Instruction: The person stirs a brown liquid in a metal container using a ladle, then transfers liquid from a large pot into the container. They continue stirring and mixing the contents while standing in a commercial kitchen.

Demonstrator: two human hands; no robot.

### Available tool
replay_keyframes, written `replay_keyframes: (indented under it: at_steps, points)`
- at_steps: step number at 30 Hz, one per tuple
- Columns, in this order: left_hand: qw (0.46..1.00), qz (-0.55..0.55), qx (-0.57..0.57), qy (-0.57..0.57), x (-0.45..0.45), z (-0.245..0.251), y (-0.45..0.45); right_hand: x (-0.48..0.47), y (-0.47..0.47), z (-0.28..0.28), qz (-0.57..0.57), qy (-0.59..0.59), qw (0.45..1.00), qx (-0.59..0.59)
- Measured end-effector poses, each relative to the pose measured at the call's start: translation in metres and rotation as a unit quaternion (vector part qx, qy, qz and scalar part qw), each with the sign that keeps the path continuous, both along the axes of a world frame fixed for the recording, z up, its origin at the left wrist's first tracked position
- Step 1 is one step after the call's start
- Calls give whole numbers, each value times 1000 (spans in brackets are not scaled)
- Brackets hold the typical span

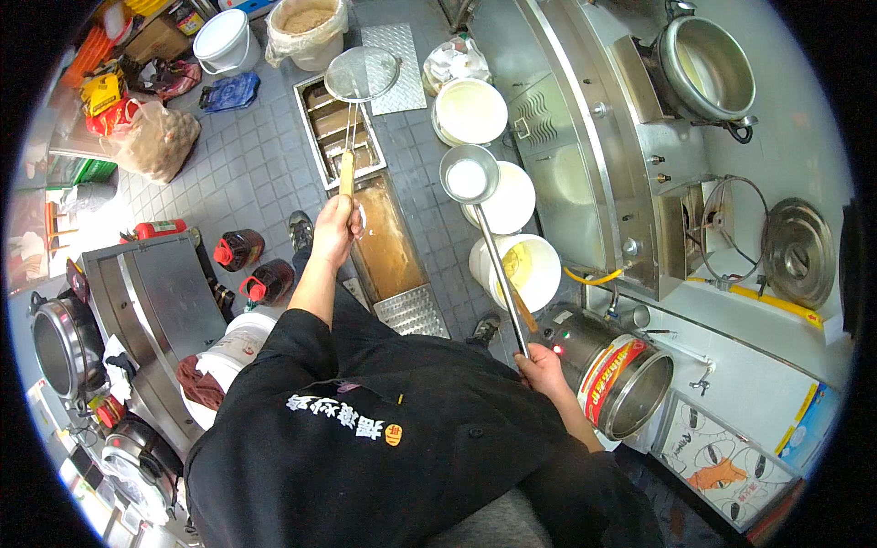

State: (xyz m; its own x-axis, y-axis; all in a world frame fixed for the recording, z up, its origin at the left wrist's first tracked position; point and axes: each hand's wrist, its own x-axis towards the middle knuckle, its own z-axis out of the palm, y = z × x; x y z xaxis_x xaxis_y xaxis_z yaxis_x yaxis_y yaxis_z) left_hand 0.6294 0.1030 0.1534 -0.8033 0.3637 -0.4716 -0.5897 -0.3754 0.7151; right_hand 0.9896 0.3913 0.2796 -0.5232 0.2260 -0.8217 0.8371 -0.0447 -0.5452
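Note:
My left hand (334,229) grips the wooden handle of a round wire-mesh strainer (363,74), held out over the floor drain opening. In my right hand (545,373) is the long metal handle of a deep ladle (449,177). The ladle's bowl hangs above the gap between two white buckets; something pale shows inside it, and I cannot tell what. Those are the far white bucket (473,113) and the middle white bucket (517,198). A nearer white bucket (545,274) holds something yellowish, with the ladle handle crossing over it.
The drain channel (384,233) runs along the tiled floor. To the right stand a steel stove (562,151), a large pot (709,68) and a steel barrel (616,383). Two red-capped jugs (268,281), a fire extinguisher (159,229) and a steel cabinet (171,281) are on the left.

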Motion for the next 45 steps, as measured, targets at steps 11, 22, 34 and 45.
replay_keyframes:
  at_steps: [11,22,34,45]
  points:
    - [997,10,70,-33,2,-3,-2,-3,-2,-1,7,-10,1000,20]
    - [983,-53,-7,-177,-4,-42,14,96,-35,47,-203,-7,979,10]
    - [944,-203,-110,-234,-2,-71,52,281,-44,70,-597,51,755,267]
    - [942,-216,-173,-190,18,-19,69,419,186,21,-301,-372,843,248]
